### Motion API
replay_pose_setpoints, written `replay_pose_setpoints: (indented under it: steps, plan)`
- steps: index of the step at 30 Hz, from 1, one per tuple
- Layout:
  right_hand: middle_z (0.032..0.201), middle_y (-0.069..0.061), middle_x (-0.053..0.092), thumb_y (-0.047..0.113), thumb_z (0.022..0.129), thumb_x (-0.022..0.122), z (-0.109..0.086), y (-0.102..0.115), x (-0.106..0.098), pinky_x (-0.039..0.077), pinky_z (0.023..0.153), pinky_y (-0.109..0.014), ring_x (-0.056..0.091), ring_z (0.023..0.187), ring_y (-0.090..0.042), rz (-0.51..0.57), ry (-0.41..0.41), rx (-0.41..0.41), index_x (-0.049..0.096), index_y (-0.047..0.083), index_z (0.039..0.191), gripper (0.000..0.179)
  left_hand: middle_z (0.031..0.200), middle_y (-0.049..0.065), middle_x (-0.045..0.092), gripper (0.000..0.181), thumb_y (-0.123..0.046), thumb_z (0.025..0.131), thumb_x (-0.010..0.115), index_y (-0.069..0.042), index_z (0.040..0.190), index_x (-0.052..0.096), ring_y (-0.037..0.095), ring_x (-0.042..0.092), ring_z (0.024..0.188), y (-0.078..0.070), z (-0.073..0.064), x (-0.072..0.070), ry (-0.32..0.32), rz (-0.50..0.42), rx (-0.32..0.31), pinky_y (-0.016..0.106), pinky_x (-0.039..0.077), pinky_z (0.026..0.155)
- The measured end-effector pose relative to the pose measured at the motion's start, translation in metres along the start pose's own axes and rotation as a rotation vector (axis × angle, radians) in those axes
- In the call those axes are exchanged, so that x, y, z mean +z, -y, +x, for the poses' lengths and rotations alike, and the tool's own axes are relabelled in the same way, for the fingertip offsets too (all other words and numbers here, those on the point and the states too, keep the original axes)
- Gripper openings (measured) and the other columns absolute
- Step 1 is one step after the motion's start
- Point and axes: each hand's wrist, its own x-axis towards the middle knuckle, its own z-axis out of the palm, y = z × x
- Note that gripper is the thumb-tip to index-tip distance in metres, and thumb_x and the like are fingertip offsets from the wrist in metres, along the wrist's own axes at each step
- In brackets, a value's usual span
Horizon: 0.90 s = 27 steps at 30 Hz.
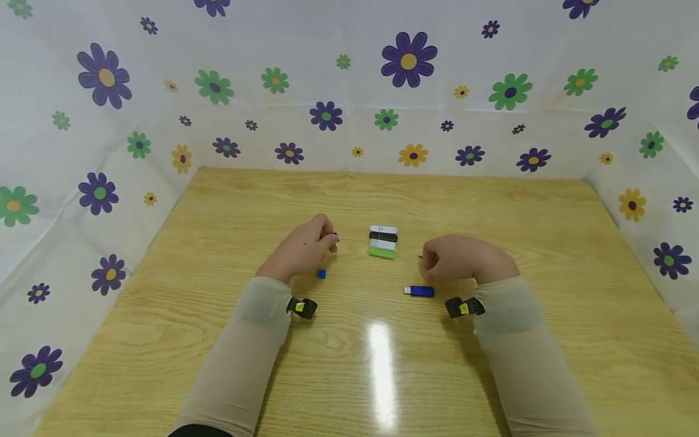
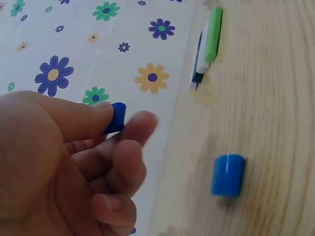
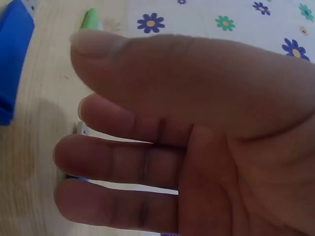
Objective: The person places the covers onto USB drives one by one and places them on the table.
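My left hand (image 1: 306, 246) pinches a small blue cap (image 2: 118, 118) between thumb and forefinger, raised above the table. Another blue cap (image 1: 321, 274) lies on the wood below that hand. On the right, my right hand (image 1: 459, 258) hovers low with its fingers extended and nothing plainly gripped. Behind those fingers a metal USB connector (image 3: 81, 129) peeks out, with a sliver of blue; the rest of that stick is hidden. An uncapped blue USB stick (image 1: 422, 291) rests on the table just nearer than the right hand, its connector facing left.
Between the hands, several USB sticks lie in a close row: a white stick (image 1: 383, 229), a black stick (image 1: 383, 237), another white one and a green stick (image 1: 381, 253). A flowered cloth (image 1: 355, 85) borders the wooden table (image 1: 349, 376) at the back and sides.
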Motion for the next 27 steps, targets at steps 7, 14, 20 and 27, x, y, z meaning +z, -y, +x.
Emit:
replay_pose_setpoints:
  steps: [7, 14, 20, 27]
  plan:
    - [0.078, 0.001, 0.056, 0.014, 0.084, 0.079, 0.008, 0.012, 0.016, 0.036, 0.063, -0.033, 0.049, 0.07, -0.017, -0.047, 0.072, -0.048, 0.062, 0.014, 0.082, 0.017, 0.103, 0.004, 0.067, 0.012, -0.023, 0.107, 0.052, -0.016, 0.116, 0.048, 0.024, 0.059, 0.088, -0.006, 0.0, 0.005, -0.06, -0.133, 0.021, 0.039, 0.048, 0.073]
    - [0.077, 0.0, 0.054, 0.011, 0.088, 0.075, 0.014, 0.019, 0.02, 0.038, 0.063, -0.032, 0.048, 0.069, -0.016, -0.1, 0.065, -0.068, 0.062, 0.013, 0.082, 0.014, 0.104, 0.001, 0.068, 0.014, -0.018, 0.105, 0.055, -0.015, 0.119, 0.052, 0.026, 0.061, 0.092, -0.016, -0.002, 0.007, -0.017, -0.203, 0.069, 0.04, 0.051, 0.078]
    - [0.079, -0.002, 0.059, 0.022, 0.102, 0.061, 0.015, 0.021, 0.015, 0.04, 0.059, -0.032, 0.051, 0.065, -0.016, -0.004, -0.049, -0.124, 0.056, 0.012, 0.097, 0.012, 0.103, -0.001, 0.072, 0.014, -0.02, 0.106, 0.055, -0.019, 0.12, 0.056, 0.025, 0.064, 0.089, -0.023, -0.001, 0.011, 0.022, -0.198, 0.11, 0.04, 0.052, 0.076]
    - [0.084, -0.007, 0.06, 0.024, 0.109, 0.048, 0.016, 0.032, 0.011, 0.039, 0.058, -0.032, 0.047, 0.063, -0.019, 0.204, -0.214, -0.284, 0.052, 0.011, 0.11, 0.014, 0.104, 0.006, 0.072, 0.015, -0.021, 0.106, 0.056, -0.022, 0.121, 0.058, 0.025, 0.064, 0.086, -0.027, -0.001, 0.014, 0.022, -0.202, 0.178, 0.041, 0.053, 0.077]
